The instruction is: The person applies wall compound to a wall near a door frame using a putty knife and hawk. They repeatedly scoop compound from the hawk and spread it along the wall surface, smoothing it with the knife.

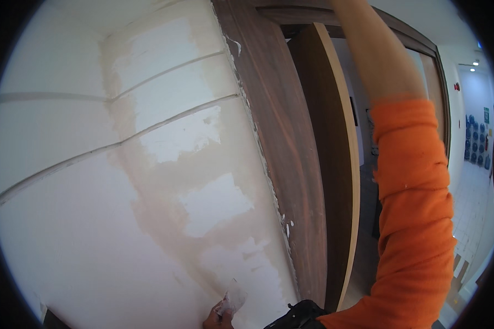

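My left hand (218,318) shows at the lower edge, fingers closed around a putty knife (236,296) whose flat blade is smeared with white. The blade is close to the wall (164,181); I cannot tell whether it touches. White filler patches (214,205) spread over the wall's beige surface, and two grooves run across it. My right arm (414,192), in a rolled orange sleeve, reaches up past the dark brown wooden door frame (280,109). The right hand is beyond the upper edge, out of sight.
Beside the frame a door leaf (335,137) with a pale edge stands ajar. White smears mark the frame's wall-side edge. A black object (299,315) lies at the lower edge. Far right, a corridor holds stacked blue water bottles (476,142).
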Demonstrator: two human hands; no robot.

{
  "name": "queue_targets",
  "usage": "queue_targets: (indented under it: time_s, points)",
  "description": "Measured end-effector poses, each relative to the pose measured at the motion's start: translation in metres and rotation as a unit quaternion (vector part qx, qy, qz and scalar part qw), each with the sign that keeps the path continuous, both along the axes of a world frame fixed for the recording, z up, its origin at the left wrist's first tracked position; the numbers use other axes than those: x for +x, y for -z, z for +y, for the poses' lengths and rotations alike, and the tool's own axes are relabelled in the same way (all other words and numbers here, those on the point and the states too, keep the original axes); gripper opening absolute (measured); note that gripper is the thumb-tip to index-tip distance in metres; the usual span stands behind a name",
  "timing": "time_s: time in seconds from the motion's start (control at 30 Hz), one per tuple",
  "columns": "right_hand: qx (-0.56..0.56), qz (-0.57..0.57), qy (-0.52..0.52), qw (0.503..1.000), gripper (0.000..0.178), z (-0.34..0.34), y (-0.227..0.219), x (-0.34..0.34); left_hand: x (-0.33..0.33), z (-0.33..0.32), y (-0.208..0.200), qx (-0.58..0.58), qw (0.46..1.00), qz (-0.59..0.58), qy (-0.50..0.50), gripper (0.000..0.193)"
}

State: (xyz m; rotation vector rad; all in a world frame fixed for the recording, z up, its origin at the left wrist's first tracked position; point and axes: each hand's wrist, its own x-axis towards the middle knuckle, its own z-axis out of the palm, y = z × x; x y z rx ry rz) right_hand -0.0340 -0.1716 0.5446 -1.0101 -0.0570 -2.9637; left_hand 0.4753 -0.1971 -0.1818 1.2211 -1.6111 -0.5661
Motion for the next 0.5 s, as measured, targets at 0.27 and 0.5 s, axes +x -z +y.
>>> queue_targets:
  time_s: [0.27, 0.5]
  points:
    - [0.141, -0.148, 0.474, 0.856, 0.035, -0.060, 0.053, -0.024, -0.002, -0.014, 0.022, -0.013, 0.997, 0.069, 0.020, 0.028]
    - [0.123, -0.071, 0.430, 0.891, 0.031, -0.082, 0.056, 0.079, -0.009, 0.000, -0.003, -0.024, 0.998, 0.062, 0.019, 0.027]
